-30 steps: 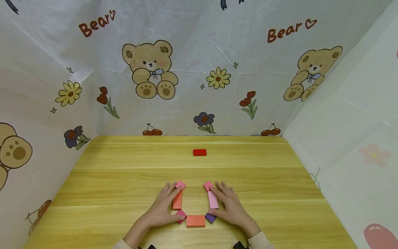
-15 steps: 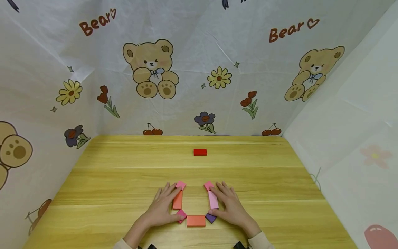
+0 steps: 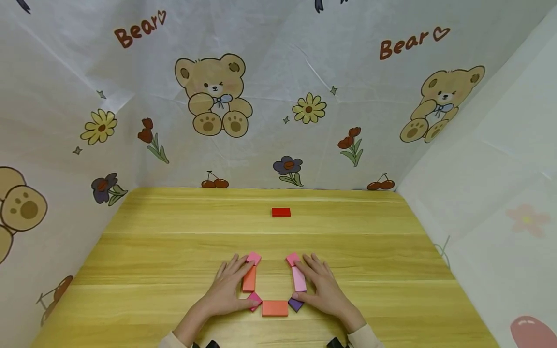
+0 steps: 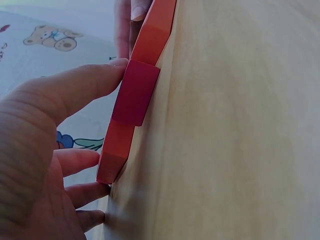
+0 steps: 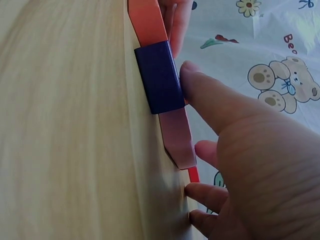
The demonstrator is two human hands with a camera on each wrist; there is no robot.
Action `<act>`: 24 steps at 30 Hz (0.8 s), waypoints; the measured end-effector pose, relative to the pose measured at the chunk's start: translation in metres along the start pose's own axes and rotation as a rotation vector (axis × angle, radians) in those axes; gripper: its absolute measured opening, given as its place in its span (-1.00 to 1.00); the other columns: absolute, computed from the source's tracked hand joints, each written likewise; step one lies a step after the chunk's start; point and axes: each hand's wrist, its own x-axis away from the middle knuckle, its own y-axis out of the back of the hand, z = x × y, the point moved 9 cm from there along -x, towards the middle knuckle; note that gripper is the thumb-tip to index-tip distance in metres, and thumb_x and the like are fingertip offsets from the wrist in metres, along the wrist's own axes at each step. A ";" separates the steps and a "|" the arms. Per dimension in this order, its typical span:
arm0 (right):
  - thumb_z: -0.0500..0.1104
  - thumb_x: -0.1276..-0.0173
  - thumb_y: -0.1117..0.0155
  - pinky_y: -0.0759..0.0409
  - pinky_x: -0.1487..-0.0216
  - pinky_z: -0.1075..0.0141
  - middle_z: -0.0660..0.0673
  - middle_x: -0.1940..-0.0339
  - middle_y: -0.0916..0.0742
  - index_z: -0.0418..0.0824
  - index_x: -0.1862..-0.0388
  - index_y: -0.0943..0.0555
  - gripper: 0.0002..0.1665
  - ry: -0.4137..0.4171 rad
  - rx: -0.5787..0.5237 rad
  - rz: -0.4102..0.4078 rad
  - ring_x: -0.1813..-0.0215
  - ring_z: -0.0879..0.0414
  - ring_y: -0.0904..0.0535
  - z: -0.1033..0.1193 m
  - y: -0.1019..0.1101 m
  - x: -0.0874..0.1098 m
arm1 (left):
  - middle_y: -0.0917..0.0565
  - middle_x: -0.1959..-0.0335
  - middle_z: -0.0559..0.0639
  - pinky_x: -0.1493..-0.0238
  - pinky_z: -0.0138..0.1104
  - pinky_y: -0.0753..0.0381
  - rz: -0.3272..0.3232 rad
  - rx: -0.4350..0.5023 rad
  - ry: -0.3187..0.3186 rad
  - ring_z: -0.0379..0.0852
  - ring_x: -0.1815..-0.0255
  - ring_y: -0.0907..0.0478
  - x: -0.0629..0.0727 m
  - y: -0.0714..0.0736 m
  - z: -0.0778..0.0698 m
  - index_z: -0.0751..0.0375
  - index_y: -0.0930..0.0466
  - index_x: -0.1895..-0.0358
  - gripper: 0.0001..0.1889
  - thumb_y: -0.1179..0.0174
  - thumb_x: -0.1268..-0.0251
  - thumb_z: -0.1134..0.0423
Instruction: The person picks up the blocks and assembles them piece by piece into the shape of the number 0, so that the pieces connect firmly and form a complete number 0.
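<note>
Several flat blocks form a U on the table, its gap facing the back. My left hand (image 3: 225,291) lies along the left side, fingers extended: the thumb touches a magenta block (image 4: 136,92) and the index finger reaches a pink block (image 3: 254,258). An orange block (image 3: 249,280) sits between those two. Across the U, my right hand (image 3: 325,291) rests its thumb on a purple block (image 5: 160,77), its index fingertip at another pink block (image 3: 292,259). A light pink block (image 3: 299,279) lies between. Another orange block (image 3: 275,309) makes the base.
Farther back on the wooden table (image 3: 183,222) lies a red block (image 3: 281,212). White cloth (image 3: 261,67) printed with bears and flowers rises behind the table and along both sides.
The head view has shifted very slightly. Both hands and all the blocks keep their places.
</note>
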 end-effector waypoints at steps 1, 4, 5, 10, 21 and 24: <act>0.18 -0.17 -0.42 0.18 -0.46 -0.37 -0.35 -0.50 -0.32 -0.16 -0.47 -0.33 -0.04 0.002 -0.001 -0.002 -0.58 -0.33 0.01 0.000 0.000 0.000 | -0.14 -0.54 0.22 -0.48 0.28 0.26 -0.001 -0.001 0.000 0.33 -0.58 0.11 0.000 0.000 0.000 0.22 -0.22 -0.48 0.04 -0.37 0.03 -0.30; 0.18 -0.18 -0.42 0.18 -0.46 -0.38 -0.36 -0.50 -0.32 -0.16 -0.48 -0.31 -0.04 0.003 -0.009 -0.006 -0.57 -0.34 0.01 0.001 0.000 0.000 | -0.14 -0.54 0.23 -0.48 0.28 0.27 -0.003 0.001 0.001 0.33 -0.58 0.11 0.001 0.001 0.000 0.23 -0.22 -0.48 0.04 -0.37 0.03 -0.29; 0.17 -0.18 -0.42 0.18 -0.45 -0.38 -0.36 -0.50 -0.32 -0.15 -0.48 -0.31 -0.03 0.004 -0.011 -0.008 -0.57 -0.35 0.01 0.001 0.000 0.000 | -0.14 -0.54 0.23 -0.48 0.28 0.26 -0.004 0.002 0.000 0.33 -0.57 0.11 0.001 0.001 0.000 0.23 -0.22 -0.48 0.04 -0.37 0.03 -0.29; 0.15 -0.20 -0.42 0.16 -0.44 -0.41 -0.38 -0.48 -0.33 -0.14 -0.49 -0.30 -0.05 0.013 -0.028 -0.026 -0.55 -0.38 -0.02 0.001 0.003 0.000 | -0.16 -0.53 0.24 -0.47 0.30 0.26 -0.013 0.018 -0.009 0.35 -0.57 0.10 0.000 0.001 0.000 0.25 -0.23 -0.47 0.05 -0.40 0.04 -0.27; 0.17 -0.26 -0.36 -0.23 -0.40 -0.28 -0.28 -0.51 -0.33 -0.10 -0.51 -0.27 -0.08 -0.085 -0.063 -0.033 -0.50 -0.31 -0.22 -0.009 0.023 -0.011 | -0.16 -0.54 0.20 -0.48 0.27 0.28 -0.018 0.031 -0.011 0.32 -0.58 0.11 -0.001 0.000 0.004 0.21 -0.24 -0.47 0.05 -0.40 0.06 -0.28; 0.08 -0.28 -0.37 -0.30 -0.37 -0.25 -0.33 -0.46 -0.39 -0.21 -0.49 -0.28 -0.12 -0.038 -0.023 -0.072 -0.44 -0.32 -0.30 -0.006 0.036 -0.023 | -0.17 -0.53 0.21 -0.47 0.29 0.26 -0.020 0.025 -0.016 0.34 -0.57 0.10 0.000 0.000 0.004 0.21 -0.24 -0.47 0.05 -0.40 0.06 -0.28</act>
